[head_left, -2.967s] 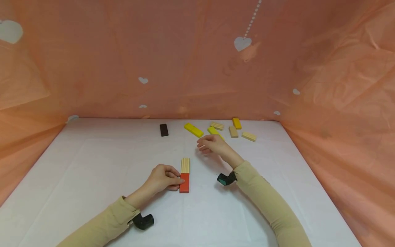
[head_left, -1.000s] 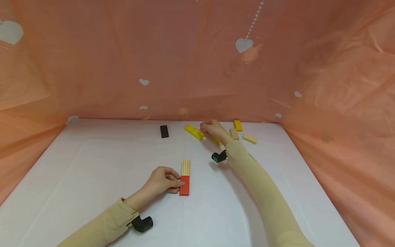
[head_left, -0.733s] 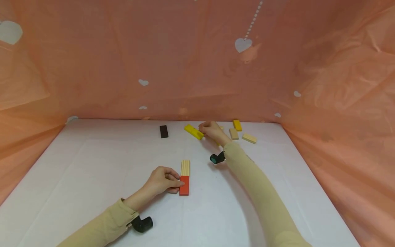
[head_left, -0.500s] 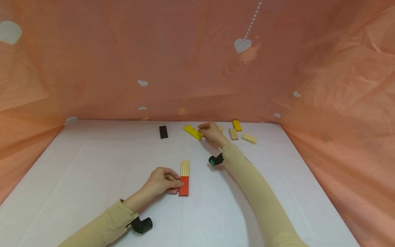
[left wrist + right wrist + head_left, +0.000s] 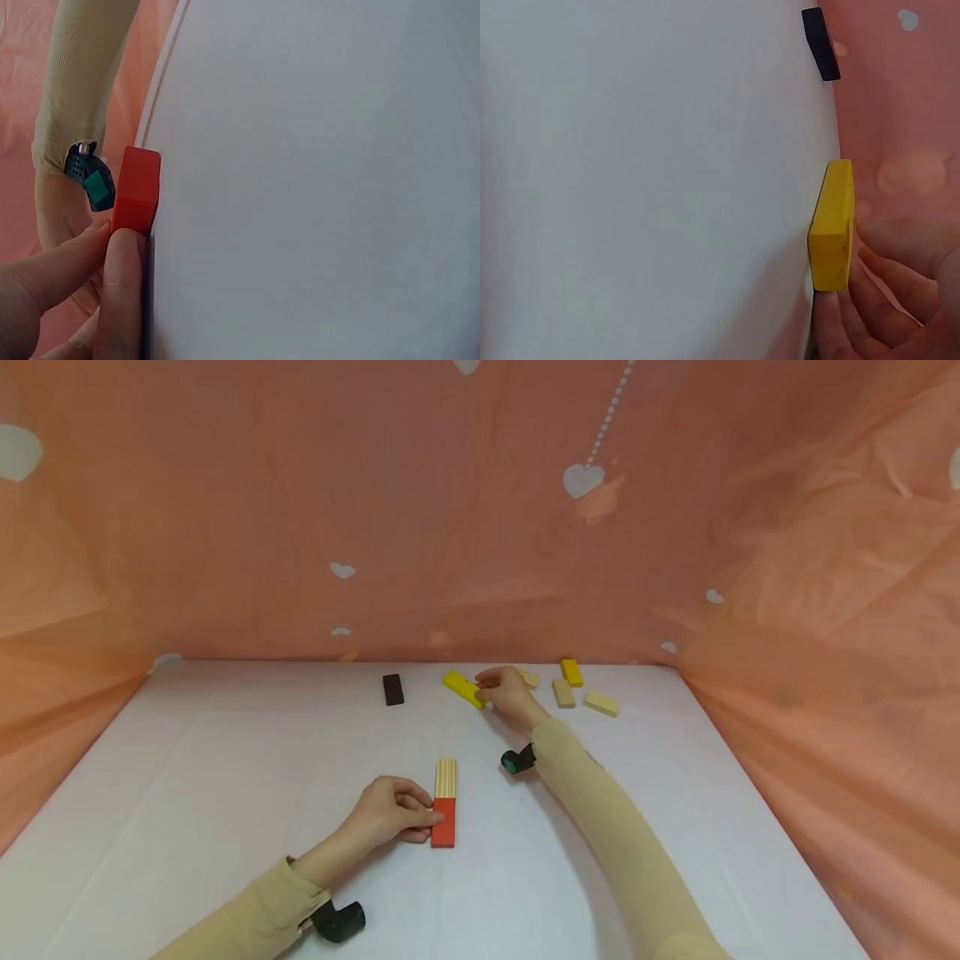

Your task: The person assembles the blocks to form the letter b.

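Note:
In the head view my left hand (image 5: 393, 810) pinches a flat red wooden block (image 5: 444, 827), its thumb over the top face. End to end with it, farther from me, lies a pale striped block (image 5: 446, 777). The left wrist view shows the thumb and fingertips at the near end of the red block (image 5: 138, 184). Near the back of the table my right hand (image 5: 510, 695) grips the right end of a long yellow block (image 5: 461, 687). In the right wrist view the thumb and fingers lie close around this yellow block (image 5: 831, 225). Another yellow block is hidden by this hand.
A dark brown block (image 5: 393, 689) lies left of the yellow one. Right of my hand lie a striped block (image 5: 529, 679), two plain pale blocks (image 5: 563, 693) and an orange-yellow block (image 5: 572, 672). An orange cloth with hearts (image 5: 420, 510) hangs behind the white table (image 5: 247, 777).
My right hand has reached to the back of the table and then drawn slightly left, onto the yellow block's end. The left hand stays on the red block. The head view has tilted slightly up.

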### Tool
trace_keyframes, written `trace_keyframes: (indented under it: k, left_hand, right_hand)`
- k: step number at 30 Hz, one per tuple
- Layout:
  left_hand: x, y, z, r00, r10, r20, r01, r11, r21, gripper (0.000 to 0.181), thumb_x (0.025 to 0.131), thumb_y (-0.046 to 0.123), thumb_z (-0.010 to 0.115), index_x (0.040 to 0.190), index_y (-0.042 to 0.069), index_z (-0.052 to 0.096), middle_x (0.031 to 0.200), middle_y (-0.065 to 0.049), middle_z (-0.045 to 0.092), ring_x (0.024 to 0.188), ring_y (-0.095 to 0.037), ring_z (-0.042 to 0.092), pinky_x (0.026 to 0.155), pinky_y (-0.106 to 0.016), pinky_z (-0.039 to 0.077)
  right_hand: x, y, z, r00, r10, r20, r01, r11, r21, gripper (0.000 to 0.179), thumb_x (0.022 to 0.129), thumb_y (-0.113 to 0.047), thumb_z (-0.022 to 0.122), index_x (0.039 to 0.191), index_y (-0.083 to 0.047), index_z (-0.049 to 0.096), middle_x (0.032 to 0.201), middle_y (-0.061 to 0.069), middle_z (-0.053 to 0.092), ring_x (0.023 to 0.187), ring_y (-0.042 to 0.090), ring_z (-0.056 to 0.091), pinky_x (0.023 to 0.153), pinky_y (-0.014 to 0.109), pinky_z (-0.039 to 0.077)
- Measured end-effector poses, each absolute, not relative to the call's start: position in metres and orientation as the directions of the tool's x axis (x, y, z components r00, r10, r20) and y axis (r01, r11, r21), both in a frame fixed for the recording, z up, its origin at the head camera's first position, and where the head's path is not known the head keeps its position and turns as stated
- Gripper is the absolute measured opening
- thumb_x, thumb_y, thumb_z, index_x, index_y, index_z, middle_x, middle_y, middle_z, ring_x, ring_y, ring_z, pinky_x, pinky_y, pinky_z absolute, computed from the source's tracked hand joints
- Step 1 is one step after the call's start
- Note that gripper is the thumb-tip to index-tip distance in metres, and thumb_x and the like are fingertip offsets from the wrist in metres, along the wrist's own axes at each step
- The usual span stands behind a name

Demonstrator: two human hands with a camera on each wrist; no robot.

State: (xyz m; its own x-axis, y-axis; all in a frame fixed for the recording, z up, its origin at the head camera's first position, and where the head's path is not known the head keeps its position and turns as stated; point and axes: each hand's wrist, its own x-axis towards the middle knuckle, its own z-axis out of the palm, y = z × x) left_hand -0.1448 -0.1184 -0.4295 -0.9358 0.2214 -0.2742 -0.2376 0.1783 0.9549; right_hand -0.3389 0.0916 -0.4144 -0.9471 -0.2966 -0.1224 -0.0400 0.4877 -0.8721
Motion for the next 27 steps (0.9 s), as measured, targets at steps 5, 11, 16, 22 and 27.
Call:
trace_keyframes:
  k: [5,11,16,22,27]
  left_hand:
    - [-0.144,-0.118,-0.431,-0.937,0.216,-0.274,-0.235,0.190,0.953,0.030,0.074,0.001,0.080,0.096,-0.010,0.062,0.072,-0.009,0.065,0.058,-0.018,0.066,0.058,-0.034,0.060]
    - [-0.144,-0.117,-0.429,-0.937,0.214,-0.274,-0.235,0.193,0.953,0.030,0.075,0.001,0.080,0.096,-0.010,0.063,0.072,-0.009,0.064,0.058,-0.018,0.066,0.058,-0.035,0.060]
    - [-0.144,-0.117,-0.429,-0.938,0.206,-0.277,-0.241,0.185,0.953,0.029,0.074,0.000,0.080,0.095,-0.010,0.062,0.072,-0.010,0.065,0.058,-0.019,0.066,0.058,-0.035,0.060]
    - [-0.145,-0.118,-0.430,-0.939,0.202,-0.280,-0.244,0.185,0.952,0.029,0.074,0.000,0.081,0.094,-0.009,0.062,0.071,-0.009,0.065,0.057,-0.018,0.066,0.057,-0.034,0.060]
    - [-0.145,-0.119,-0.430,-0.938,0.205,-0.279,-0.244,0.181,0.953,0.030,0.073,0.001,0.081,0.094,-0.009,0.062,0.071,-0.009,0.065,0.057,-0.017,0.065,0.057,-0.034,0.060]
  right_hand:
    - [-0.338,0.090,-0.417,-0.952,-0.279,-0.126,-0.026,0.485,-0.874,0.031,0.090,-0.005,0.066,0.120,0.001,0.061,0.113,0.013,0.062,0.101,0.024,0.058,0.088,0.030,0.053]
    - [-0.340,0.089,-0.417,-0.955,-0.270,-0.125,-0.027,0.500,-0.866,0.032,0.087,-0.004,0.069,0.119,0.000,0.062,0.114,0.013,0.061,0.102,0.024,0.057,0.086,0.029,0.053]
    - [-0.341,0.088,-0.415,-0.951,-0.277,-0.139,-0.027,0.521,-0.853,0.033,0.086,-0.004,0.070,0.118,-0.002,0.063,0.115,0.012,0.060,0.103,0.024,0.056,0.086,0.029,0.053]
    - [-0.343,0.085,-0.409,-0.938,-0.305,-0.166,-0.025,0.537,-0.843,0.036,0.085,-0.002,0.070,0.120,-0.001,0.062,0.118,0.013,0.060,0.106,0.026,0.055,0.089,0.031,0.053]
    - [-0.344,0.082,-0.406,-0.926,-0.328,-0.188,-0.039,0.577,-0.816,0.039,0.084,-0.001,0.071,0.122,0.000,0.062,0.121,0.014,0.060,0.108,0.027,0.055,0.090,0.030,0.053]
